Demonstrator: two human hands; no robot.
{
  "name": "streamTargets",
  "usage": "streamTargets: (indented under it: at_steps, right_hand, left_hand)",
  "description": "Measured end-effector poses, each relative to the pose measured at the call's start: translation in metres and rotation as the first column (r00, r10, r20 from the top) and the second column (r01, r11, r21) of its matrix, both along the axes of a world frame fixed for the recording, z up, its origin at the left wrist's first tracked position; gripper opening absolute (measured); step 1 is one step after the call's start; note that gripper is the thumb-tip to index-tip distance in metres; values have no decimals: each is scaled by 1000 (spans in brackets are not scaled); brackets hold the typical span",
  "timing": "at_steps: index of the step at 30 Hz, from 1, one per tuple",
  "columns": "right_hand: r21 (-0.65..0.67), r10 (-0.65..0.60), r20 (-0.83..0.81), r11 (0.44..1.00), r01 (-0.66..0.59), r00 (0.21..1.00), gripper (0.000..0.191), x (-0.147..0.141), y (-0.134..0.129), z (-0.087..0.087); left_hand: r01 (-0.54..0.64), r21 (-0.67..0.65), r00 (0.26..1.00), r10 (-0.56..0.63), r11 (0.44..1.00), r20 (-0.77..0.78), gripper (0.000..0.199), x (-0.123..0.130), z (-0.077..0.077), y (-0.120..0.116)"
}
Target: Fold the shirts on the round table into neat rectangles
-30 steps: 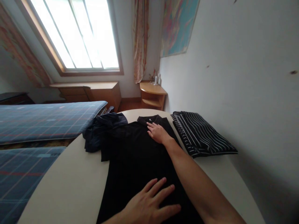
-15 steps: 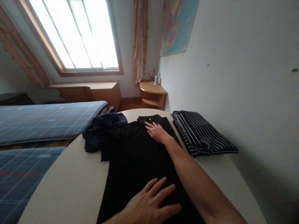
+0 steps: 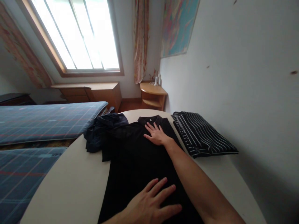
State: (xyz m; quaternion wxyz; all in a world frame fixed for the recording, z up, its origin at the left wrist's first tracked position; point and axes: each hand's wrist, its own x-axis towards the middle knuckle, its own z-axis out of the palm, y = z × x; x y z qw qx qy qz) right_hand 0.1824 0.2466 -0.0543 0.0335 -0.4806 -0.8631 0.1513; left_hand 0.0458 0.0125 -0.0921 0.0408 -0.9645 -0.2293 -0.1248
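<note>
A black collared shirt (image 3: 130, 149) lies spread on the white round table (image 3: 67, 186), its collar at the far end and a short sleeve out to the left. Flat on the upper chest, just below the collar, rests my right hand (image 3: 155, 134), fingers spread. My left hand (image 3: 153, 200) is over the lower part of the shirt near the bottom of the view, palm down with fingers apart. Neither hand grips the cloth. The shirt's right side is partly hidden by my right forearm.
A folded black-and-white striped cloth (image 3: 203, 133) lies at the table's right, close to the wall. Dark blue crumpled fabric (image 3: 95, 132) sits at the left edge. Beds with blue plaid mattresses (image 3: 46, 121) stand to the left; a wooden corner shelf (image 3: 153, 88) is beyond.
The fingers of my right hand have spread wider below the collar, the thumb now out to the left. My left hand stays almost where it was.
</note>
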Motion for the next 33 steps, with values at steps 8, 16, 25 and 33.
streamTargets:
  at_steps: [8,16,25,33]
  right_hand:
    - [261,-194,-3,947,189,981,77,3,-3,-5]
    - [133,-346,27,931,340,938,71,2,3,-9]
    - [101,-361,45,929,355,932,75,7,17,-10]
    - [83,-372,70,927,366,926,75,10,30,-9]
  left_hand:
    - [7,-19,1000,-7,1000,12,58,0,-1,0]
    - [13,-9,1000,-13,1000,3,56,1,-4,1]
    - [5,-30,1000,-6,1000,-9,62,-2,3,0]
    - [-7,-133,1000,6,991,-11,64,-6,16,-3]
